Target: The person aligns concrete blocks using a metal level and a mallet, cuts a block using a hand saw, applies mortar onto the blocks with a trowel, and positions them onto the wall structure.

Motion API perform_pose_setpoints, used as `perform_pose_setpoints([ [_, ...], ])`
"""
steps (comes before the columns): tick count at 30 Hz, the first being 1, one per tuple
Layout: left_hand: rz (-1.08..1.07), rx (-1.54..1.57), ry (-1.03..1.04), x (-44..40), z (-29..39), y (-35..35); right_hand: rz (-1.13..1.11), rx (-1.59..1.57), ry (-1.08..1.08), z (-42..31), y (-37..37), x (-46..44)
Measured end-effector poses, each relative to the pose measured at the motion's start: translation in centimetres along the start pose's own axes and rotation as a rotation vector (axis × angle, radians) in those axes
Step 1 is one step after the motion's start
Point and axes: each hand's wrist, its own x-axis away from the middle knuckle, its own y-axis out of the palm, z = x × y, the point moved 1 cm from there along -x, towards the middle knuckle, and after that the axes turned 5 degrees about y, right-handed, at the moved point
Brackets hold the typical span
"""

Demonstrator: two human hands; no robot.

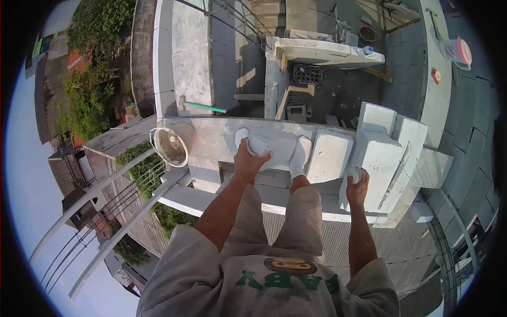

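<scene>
Over the wall top [211,138] in front of me, my left hand [248,158] has its thumb and fingers spread, with nothing visible in its grasp. A white-covered foot is close beyond it. On the right, my right hand [358,185] is against the side of a large white block [377,158], its fingers apart. Another white block [330,155] lies flat between my right foot [301,153] and the large block. More white blocks [378,117] are stacked behind.
A bucket [171,146] with grey contents stands at the wall's left end. A hammer with a green handle [205,108] lies beyond it. Metal bars [127,219] stick out at left. A lidded tub [457,53] sits on the far right wall. Drops lie on both sides.
</scene>
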Motion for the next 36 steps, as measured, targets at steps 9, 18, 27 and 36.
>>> perform_pose_setpoints([
  [9, 0.301, 0.411, -0.406, 7.6, -8.5, -4.8, -0.172, 0.352, -0.309, -16.6, -5.3, -8.6],
  [18, 0.495, 0.756, -0.842, 12.6, -20.4, -8.9, -0.345, 0.640, -0.606, -36.2, 5.8, -7.2],
  [27, 0.576, 0.910, -1.098, 17.1, -32.4, -13.6, -0.775, 0.728, -0.799, -48.7, 20.9, 5.9],
  [36, 0.899, 1.080, -1.145, 20.6, -36.7, -13.1, -0.735, 1.001, -0.949, -53.9, 35.9, 11.8],
])
